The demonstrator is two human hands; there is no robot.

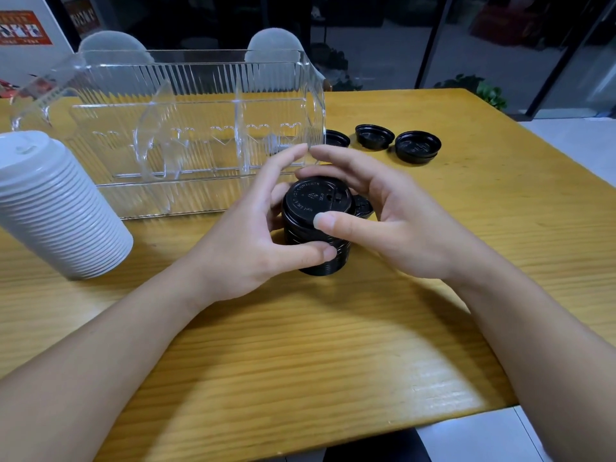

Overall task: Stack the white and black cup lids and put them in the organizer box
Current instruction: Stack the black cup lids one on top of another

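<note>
Black lid stack: stands on the wooden worktop, just in front of the organizer box.
Left hand: curled round the stack's left side, thumb pressed low on it; its grip holds the stack.
Right hand: cupped over the stack's right side, thumb on the top lid's rim, fingers arched above; how firm this grip is, is hard to tell.
White lid stack: tall, at the left, beside the box.
Loose black lids: three, right of the box; one more seems to lie behind the stack.
</note>
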